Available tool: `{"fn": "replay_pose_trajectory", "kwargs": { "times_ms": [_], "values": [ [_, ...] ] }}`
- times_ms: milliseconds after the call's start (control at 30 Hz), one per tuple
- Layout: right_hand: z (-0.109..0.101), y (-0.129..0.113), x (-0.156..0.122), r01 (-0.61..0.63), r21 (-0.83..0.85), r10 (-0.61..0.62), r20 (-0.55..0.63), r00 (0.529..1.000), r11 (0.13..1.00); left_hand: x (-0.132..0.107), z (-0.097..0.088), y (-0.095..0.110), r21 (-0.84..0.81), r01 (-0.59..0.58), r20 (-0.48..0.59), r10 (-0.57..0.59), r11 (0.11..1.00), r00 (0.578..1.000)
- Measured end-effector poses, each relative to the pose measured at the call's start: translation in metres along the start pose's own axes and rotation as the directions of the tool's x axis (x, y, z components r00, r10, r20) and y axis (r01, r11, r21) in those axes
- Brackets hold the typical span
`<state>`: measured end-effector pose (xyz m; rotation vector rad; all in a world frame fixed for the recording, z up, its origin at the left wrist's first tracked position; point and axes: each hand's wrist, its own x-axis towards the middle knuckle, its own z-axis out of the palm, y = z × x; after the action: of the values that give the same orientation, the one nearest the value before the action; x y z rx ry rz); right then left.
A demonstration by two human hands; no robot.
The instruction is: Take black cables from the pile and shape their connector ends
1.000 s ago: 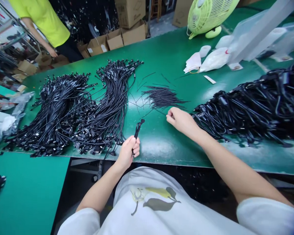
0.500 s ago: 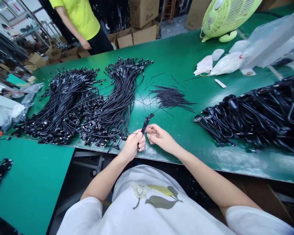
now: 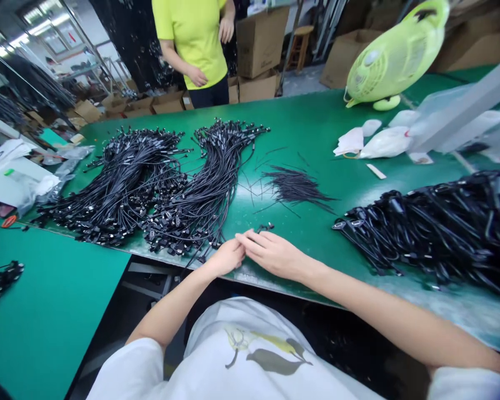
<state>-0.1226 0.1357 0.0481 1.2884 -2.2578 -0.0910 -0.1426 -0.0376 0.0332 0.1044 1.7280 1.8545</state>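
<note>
Here, the bare left hand [image 3: 227,258] grips a bundled black cable [image 3: 267,226], mostly hidden — the bare right hand [image 3: 277,255] touches the left, its hold unclear — above the glossy green tabletop [image 3: 312,125].

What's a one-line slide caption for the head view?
Bare left hand and right hand meet around a mostly hidden black cable, near thin black strips on a glossy green tabletop.
</note>
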Motion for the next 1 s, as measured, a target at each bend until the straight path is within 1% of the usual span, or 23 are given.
{"fn": "replay_pose_trajectory", "kwargs": {
  "times_ms": [33,100,233,333,400,433,467,500,533,567,600,633,667,700,733,767,800,833,867,900,933,967,1000],
  "values": [
    [-0.002,0.003,0.001,0.050,-0.003,-0.050,0.023,0.998,0.999,0.000,-0.001,0.001,0.026,0.048,0.065,-0.049,0.999,0.997],
    [-0.007,0.008,0.004,0.108,-0.001,-0.107,0.081,0.991,0.994,-0.001,-0.004,0.004,0.053,0.120,0.144,-0.127,0.991,0.981],
    [-0.014,0.008,0.007,0.196,-0.067,-0.182,0.176,0.968,0.978,-0.005,-0.007,0.007,-0.036,0.193,0.232,-0.180,0.981,0.956],
    [-0.016,0.006,0.009,0.290,-0.118,-0.259,0.221,0.940,0.950,-0.010,-0.004,0.008,-0.029,0.213,0.252,-0.199,0.977,0.947],
    [-0.015,0.005,0.009,0.302,-0.132,-0.264,0.248,0.932,0.944,-0.013,0.001,0.007,-0.002,0.203,0.233,-0.197,0.979,0.952],
    [-0.013,0.006,0.010,0.273,-0.119,-0.234,0.264,0.936,0.955,-0.013,0.004,0.005,0.012,0.186,0.216,-0.184,0.983,0.959],
    [-0.011,0.008,0.011,0.212,-0.089,-0.180,0.284,0.942,0.973,-0.012,0.007,0.003,0.024,0.156,0.187,-0.158,0.987,0.970],
    [-0.008,0.009,0.012,0.116,-0.043,-0.098,0.308,0.946,0.992,-0.010,0.009,0.001,0.033,0.115,0.146,-0.119,0.993,0.982],
    [-0.004,0.011,0.015,-0.006,0.013,0.001,0.330,0.944,1.000,-0.006,0.012,-0.001,0.041,0.065,0.089,-0.068,0.997,0.994],
    [0.000,0.012,0.017,-0.146,0.069,0.114,0.348,0.931,0.987,-0.002,0.014,-0.004,0.047,0.005,0.016,-0.006,0.999,1.000],
    [0.005,0.013,0.020,-0.290,0.123,0.230,0.357,0.905,0.949,0.003,0.015,-0.005,0.048,-0.064,-0.068,0.067,0.997,0.995],
    [0.009,0.013,0.022,-0.425,0.176,0.348,0.348,0.871,0.888,0.009,0.015,-0.006,0.043,-0.137,-0.148,0.142,0.990,0.979],
    [0.013,0.011,0.024,-0.540,0.240,0.460,0.319,0.828,0.806,0.013,0.014,-0.006,0.027,-0.207,-0.212,0.208,0.978,0.955],
    [0.017,0.008,0.025,-0.624,0.330,0.556,0.285,0.781,0.708,0.017,0.011,-0.004,0.007,-0.268,-0.247,0.261,0.963,0.933],
    [0.021,0.006,0.025,-0.670,0.443,0.629,0.260,0.732,0.596,0.018,0.008,-0.001,-0.007,-0.321,-0.255,0.309,0.947,0.916],
    [0.024,0.004,0.024,-0.678,0.561,0.680,0.255,0.687,0.474,0.018,0.004,0.003,0.001,-0.365,-0.239,0.354,0.931,0.904],
    [0.028,0.002,0.022,-0.660,0.663,0.705,0.275,0.654,0.353,0.015,-0.001,0.007,0.043,-0.396,-0.195,0.396,0.917,0.897],
    [0.031,0.002,0.019,-0.636,0.733,0.708,0.315,0.632,0.242,0.011,-0.006,0.010,0.122,-0.420,-0.125,0.434,0.899,0.892],
    [0.033,0.004,0.015,-0.627,0.764,0.699,0.364,0.615,0.153,0.007,-0.010,0.013,0.231,-0.442,-0.035,0.461,0.867,0.887],
    [0.034,0.006,0.010,-0.640,0.762,0.692,0.408,0.596,0.102,0.002,-0.013,0.014,0.348,-0.458,0.061,0.468,0.818,0.882],
    [0.033,0.008,0.006,-0.668,0.738,0.695,0.433,0.574,0.092,-0.001,-0.015,0.013,0.450,-0.463,0.151,0.447,0.763,0.882],
    [0.031,0.010,0.003,-0.699,0.705,0.707,0.436,0.557,0.116,-0.003,-0.016,0.012,0.529,-0.455,0.217,0.404,0.717,0.889],
    [0.028,0.010,0.001,-0.724,0.671,0.722,0.420,0.550,0.161,-0.002,-0.016,0.009,0.578,-0.435,0.244,0.363,0.691,0.899]
  ]
}}
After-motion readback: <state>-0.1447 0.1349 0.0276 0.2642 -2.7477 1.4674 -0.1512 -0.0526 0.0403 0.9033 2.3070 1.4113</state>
